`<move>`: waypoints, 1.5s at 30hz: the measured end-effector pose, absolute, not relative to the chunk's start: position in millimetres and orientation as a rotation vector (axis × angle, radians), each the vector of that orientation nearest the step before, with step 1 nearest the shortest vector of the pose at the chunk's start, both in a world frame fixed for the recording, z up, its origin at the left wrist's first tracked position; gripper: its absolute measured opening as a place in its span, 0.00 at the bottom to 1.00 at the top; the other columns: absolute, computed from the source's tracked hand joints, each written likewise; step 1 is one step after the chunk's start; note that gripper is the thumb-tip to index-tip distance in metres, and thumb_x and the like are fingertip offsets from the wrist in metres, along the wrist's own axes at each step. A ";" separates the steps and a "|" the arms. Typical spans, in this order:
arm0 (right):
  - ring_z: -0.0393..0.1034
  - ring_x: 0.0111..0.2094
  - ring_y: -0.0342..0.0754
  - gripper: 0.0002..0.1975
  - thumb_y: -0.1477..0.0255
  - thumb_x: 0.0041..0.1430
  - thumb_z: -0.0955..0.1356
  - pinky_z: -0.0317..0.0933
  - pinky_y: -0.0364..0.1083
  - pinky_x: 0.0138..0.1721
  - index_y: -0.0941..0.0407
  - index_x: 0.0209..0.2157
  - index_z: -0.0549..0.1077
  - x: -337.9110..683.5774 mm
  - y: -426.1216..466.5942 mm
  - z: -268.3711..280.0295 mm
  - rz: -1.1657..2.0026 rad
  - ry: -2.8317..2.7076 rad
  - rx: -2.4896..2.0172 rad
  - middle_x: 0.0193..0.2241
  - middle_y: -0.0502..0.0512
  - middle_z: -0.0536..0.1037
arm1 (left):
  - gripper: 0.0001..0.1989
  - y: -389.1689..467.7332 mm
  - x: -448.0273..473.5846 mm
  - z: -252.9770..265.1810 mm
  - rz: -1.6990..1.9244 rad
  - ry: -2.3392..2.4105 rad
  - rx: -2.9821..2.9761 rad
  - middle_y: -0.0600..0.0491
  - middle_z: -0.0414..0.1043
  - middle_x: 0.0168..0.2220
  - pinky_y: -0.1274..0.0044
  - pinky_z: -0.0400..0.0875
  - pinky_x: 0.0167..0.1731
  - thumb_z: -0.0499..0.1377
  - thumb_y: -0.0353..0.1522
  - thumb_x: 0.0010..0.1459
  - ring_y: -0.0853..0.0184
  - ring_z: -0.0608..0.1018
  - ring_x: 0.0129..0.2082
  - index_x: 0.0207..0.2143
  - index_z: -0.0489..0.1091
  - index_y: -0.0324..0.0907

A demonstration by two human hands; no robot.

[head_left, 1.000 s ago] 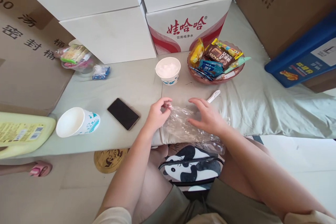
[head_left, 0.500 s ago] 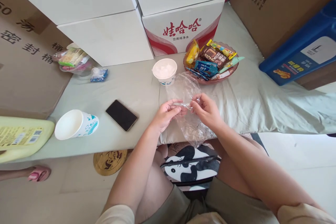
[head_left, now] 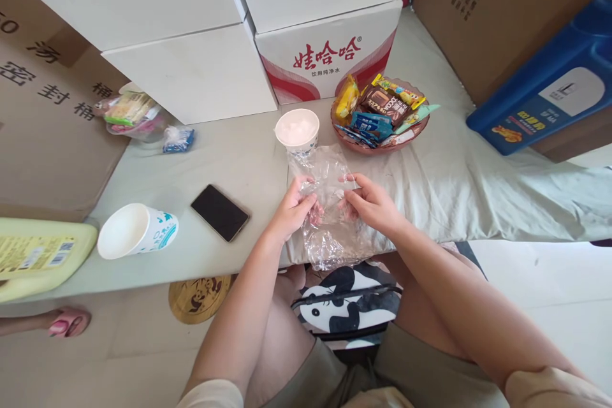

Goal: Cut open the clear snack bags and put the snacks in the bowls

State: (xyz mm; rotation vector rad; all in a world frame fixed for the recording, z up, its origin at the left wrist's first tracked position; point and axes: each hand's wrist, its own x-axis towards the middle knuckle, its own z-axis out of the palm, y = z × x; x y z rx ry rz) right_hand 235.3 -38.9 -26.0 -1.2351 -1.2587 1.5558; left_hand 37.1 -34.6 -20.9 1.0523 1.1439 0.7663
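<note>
From here I see the left hand (head_left: 297, 207) and right hand (head_left: 367, 205), fingers pinching opposite sides of a clear plastic bag (head_left: 332, 245). Its crumpled lower end reaches the surface's (head_left: 454, 194) front edge; its top meets the filled paper cup (head_left: 297, 145) in view, though I can't tell whether they touch. A phone (head_left: 220, 212) lies left; rightward, there's wider room.

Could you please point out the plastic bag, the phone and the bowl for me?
Plastic bag (head_left: 330, 218), head view: on the middle of its clear film.
Phone (head_left: 220, 213), head view: on the middle of its dark screen.
Bowl (head_left: 404, 144), head view: on its near outer wall.
</note>
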 end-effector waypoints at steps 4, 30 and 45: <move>0.67 0.17 0.40 0.17 0.61 0.55 0.66 0.61 0.41 0.19 0.53 0.44 0.66 237.0 -36.0 -29.6 1.507 -1.170 -1.232 0.26 0.47 0.78 | 0.23 -30.9 33.3 -20.6 0.858 1.128 1.040 0.61 0.72 0.19 0.82 0.64 0.17 0.65 0.44 0.53 0.71 0.74 0.16 0.46 0.63 0.45; 0.65 0.23 0.40 0.17 0.68 0.47 0.65 0.59 0.41 0.22 0.51 0.42 0.72 245.5 -35.8 -28.9 1.506 -0.862 -1.027 0.37 0.49 0.76 | 0.07 -28.2 25.7 -17.5 1.044 0.999 0.897 0.53 0.71 0.22 0.78 0.70 0.23 0.60 0.32 0.39 0.70 0.72 0.21 0.22 0.76 0.38; 0.73 0.40 0.51 0.26 0.59 0.51 0.73 0.66 0.51 0.42 0.51 0.50 0.68 249.0 -34.8 -34.3 1.163 -1.353 -1.374 0.42 0.56 0.77 | 0.33 -34.6 18.8 -18.5 1.025 1.192 1.621 0.48 0.69 0.30 0.72 0.68 0.36 0.51 0.59 0.57 0.63 0.70 0.32 0.19 0.78 0.44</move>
